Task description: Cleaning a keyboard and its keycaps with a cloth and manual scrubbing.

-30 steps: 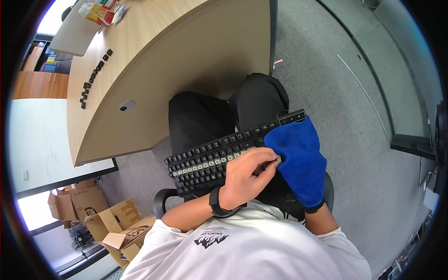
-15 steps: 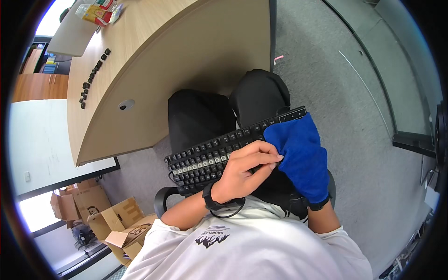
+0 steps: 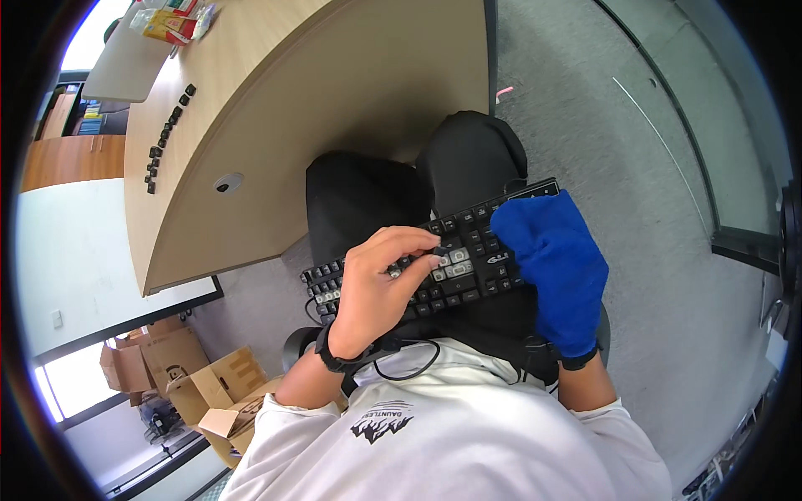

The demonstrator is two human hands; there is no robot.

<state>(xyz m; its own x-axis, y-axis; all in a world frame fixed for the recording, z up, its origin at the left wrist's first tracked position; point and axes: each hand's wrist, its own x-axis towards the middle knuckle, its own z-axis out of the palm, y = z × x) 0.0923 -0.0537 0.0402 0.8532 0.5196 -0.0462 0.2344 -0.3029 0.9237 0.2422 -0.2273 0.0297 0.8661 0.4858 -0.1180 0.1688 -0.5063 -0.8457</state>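
Observation:
A black keyboard (image 3: 458, 286) lies slanted across my lap. My left hand (image 3: 376, 280) is over its middle, with thumb and fingertips pinching a small dark keycap (image 3: 440, 250). Beside those fingertips, a patch of bare white switches (image 3: 458, 257) shows where caps are off. Further left, a row of bare switches runs partly hidden behind my left hand. A blue cloth (image 3: 555, 267) covers my right hand at the keyboard's right end, so its fingers are hidden.
On the curved wooden desk (image 3: 251, 33), several loose black keycaps (image 3: 164, 134) form a line near a laptop (image 3: 129, 63) and a colourful packet (image 3: 167, 27). Open cardboard boxes (image 3: 221, 384) stand on the floor at left. A glass partition rises at right.
My left hand has moved left from the cloth's edge to the bare switches, a keycap now visible in its pinch. The cloth-covered right hand has shifted slightly right with the keyboard.

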